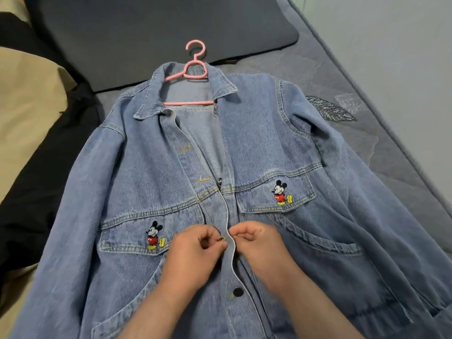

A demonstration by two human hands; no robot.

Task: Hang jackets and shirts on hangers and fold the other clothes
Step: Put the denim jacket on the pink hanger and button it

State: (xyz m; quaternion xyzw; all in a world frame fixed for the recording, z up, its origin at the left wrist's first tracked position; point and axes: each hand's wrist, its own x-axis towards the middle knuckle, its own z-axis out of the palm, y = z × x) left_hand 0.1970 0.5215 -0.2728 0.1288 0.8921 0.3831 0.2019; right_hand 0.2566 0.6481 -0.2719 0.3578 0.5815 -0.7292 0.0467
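Setting: grey quilted bed point(381, 152), wall at right.
Near: left hand point(195, 245) pinches a metal button point(222, 238); right hand point(256, 238) pinches the placket edge just beside it.
Middle: denim jacket point(137, 182) lies flat, front up, cartoon-mouse patches on both chest pockets.
Far: pink hanger point(193, 69) sits inside the collar, hook toward a dark pillow point(156, 33).
Left: beige and black fabric point(29, 113).

One denim jacket point(244, 167) lies on a bed point(367, 77). One pink hanger point(193, 69) sits in its collar. Two cartoon mouse patches: one point(155, 236), another point(281, 193). One dark pillow point(159, 33). Two hands: left point(195, 243), right point(254, 238).
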